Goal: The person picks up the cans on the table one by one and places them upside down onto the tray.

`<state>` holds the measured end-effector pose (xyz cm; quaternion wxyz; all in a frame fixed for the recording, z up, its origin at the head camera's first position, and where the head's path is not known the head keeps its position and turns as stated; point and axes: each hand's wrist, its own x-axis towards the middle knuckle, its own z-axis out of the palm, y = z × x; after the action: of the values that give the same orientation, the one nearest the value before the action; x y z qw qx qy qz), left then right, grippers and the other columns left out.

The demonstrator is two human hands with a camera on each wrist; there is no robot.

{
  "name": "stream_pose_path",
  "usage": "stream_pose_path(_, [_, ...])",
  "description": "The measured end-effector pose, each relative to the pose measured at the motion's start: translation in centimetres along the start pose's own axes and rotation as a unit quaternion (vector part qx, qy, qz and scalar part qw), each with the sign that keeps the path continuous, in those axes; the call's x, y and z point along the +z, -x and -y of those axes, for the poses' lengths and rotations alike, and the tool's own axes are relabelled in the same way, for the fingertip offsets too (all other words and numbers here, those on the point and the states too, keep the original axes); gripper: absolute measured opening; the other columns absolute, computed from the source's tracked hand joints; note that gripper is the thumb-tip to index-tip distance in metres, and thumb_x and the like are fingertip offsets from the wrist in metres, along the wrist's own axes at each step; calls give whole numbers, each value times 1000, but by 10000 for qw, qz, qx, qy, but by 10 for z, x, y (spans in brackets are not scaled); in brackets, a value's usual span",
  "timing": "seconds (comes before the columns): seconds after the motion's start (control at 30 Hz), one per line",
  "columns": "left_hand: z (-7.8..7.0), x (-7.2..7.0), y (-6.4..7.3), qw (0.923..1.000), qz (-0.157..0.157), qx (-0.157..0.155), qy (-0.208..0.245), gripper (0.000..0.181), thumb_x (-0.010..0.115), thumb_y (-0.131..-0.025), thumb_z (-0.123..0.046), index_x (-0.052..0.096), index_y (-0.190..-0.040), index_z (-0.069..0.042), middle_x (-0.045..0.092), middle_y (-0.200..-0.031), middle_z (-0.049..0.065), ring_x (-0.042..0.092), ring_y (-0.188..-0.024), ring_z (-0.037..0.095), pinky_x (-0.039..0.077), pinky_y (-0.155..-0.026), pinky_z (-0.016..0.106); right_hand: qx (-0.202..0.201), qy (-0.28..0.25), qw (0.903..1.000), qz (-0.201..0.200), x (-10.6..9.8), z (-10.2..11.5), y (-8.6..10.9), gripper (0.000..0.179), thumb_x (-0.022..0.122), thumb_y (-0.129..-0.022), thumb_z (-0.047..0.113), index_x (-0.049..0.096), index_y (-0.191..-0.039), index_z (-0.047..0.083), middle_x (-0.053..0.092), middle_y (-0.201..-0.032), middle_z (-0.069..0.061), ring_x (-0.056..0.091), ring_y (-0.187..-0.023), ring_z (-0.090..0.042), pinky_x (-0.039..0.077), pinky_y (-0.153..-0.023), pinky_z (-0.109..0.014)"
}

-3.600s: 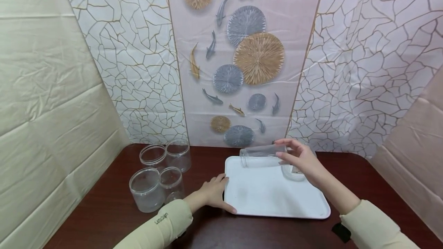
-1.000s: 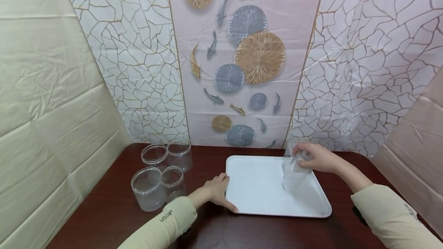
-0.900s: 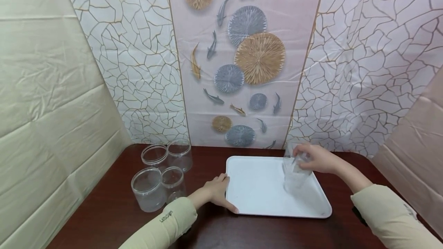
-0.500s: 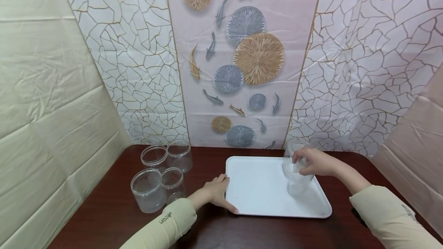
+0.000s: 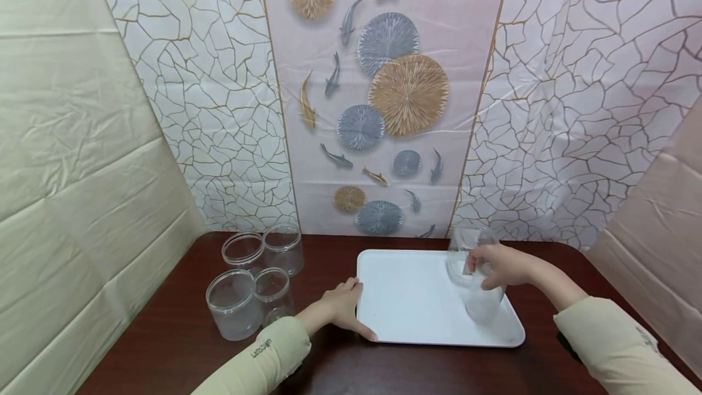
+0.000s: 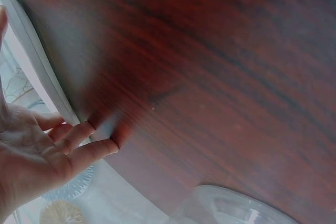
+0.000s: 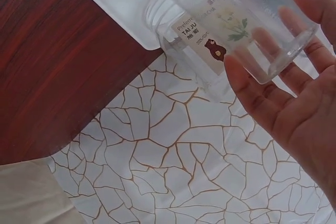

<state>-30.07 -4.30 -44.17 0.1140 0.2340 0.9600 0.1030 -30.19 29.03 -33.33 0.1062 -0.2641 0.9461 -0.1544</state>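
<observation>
At the right end of the white tray (image 5: 406, 303), my right hand (image 5: 504, 265) holds a clear jar (image 5: 485, 306) from above, by its base, with the mouth turned down. Thumb and fingers curve round that base in the right wrist view. Close behind the held jar, in the tray's far right corner, is a second clear jar (image 5: 459, 261); its label with a bear and flowers shows through in the right wrist view. My left hand (image 5: 342, 305) is spread at the tray's near left corner, fingers along the left edge and thumb at the front edge.
Several clear, open-topped jars (image 5: 236, 313) stand grouped on the dark red-brown table (image 5: 329, 370) left of my left hand. Patterned cloth (image 5: 378, 218) hangs behind the table's far edge, and a beige cloth wall (image 5: 93, 200) rises on the left.
Earlier my right hand held the jar sideways above the tray. It is now mouth down at the tray's right end, shifted a little nearer and rightward. My left hand has stayed in place.
</observation>
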Motion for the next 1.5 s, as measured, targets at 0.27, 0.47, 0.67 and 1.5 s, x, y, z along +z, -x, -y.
stream_pose_path(0.27, [1,-1,2,10000,13,17,13,110,74,-65,-63,31,-145,-1,30,-151,15,35,-136,30,42,-99,49,8,-201,9992,335,3,0,-1,30,74,-68,-1,55,-89,9,56,-94,-1,46,-85,-15,41,-73,-31])
stream_pose_path(0.47, [-1,-3,2,9999,3,52,86,110,75,-65,-61,30,-145,0,30,-151,16,34,-137,30,41,-99,51,133,43,9991,406,6,1,-2,33,74,-67,-2,52,-86,13,55,-91,-1,44,-81,-15,39,-69,-30])
stream_pose_path(0.67, [-2,0,2,9999,-23,26,136,110,76,-65,-61,31,-145,0,29,-151,16,34,-137,31,40,-100,51,-24,266,9989,380,7,-2,0,35,74,-65,-3,52,-88,12,54,-91,0,44,-81,-14,40,-69,-30])
stream_pose_path(1.5, [0,0,0,9999,-36,46,131,109,75,-67,-60,30,-145,0,30,-150,16,35,-136,30,41,-99,50,-24,292,9987,424,10,-2,5,37,70,-65,-7,49,-88,14,50,-95,-1,44,-80,-15,40,-68,-29])
